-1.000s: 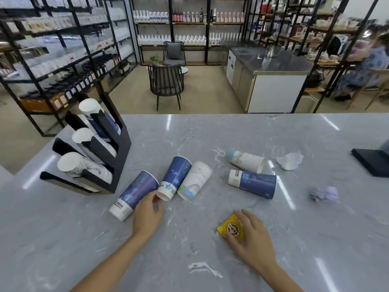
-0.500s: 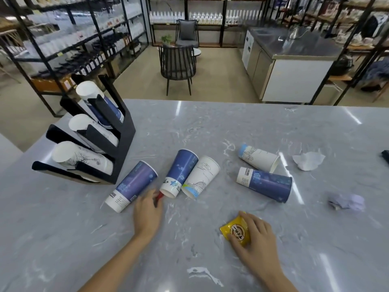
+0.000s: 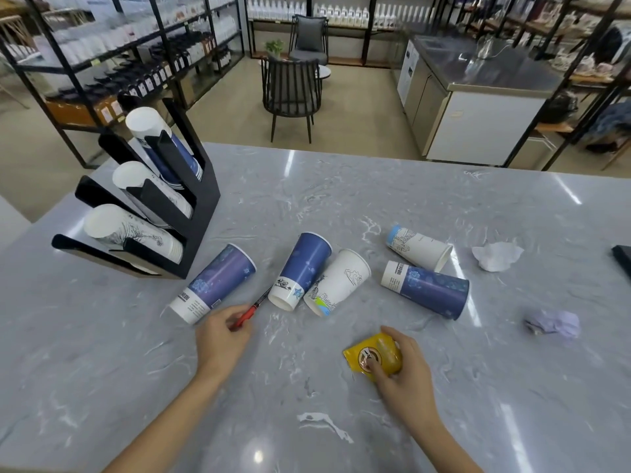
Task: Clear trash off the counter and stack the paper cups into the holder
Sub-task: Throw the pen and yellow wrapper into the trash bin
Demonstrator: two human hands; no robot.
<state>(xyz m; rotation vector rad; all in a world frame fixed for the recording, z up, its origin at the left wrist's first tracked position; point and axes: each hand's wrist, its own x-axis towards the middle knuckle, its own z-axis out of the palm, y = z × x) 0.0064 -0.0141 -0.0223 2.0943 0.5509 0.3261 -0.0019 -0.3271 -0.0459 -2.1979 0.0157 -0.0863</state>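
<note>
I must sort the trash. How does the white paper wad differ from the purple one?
The white wad lies farther back, near the white cup; the purple wad lies nearer, right of the yellow packet. White looks flatter and more spread; purple looks tighter. Both lie crumpled on the counter, untouched.

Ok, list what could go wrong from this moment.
1. The left hand pinches a red pen whose tip lies against the blue cup; lifting it could set that cup rolling.
2. The right hand grips only part of the yellow wrapper; it may slip free.
3. The purple wad sits farther right and could be missed.
</note>
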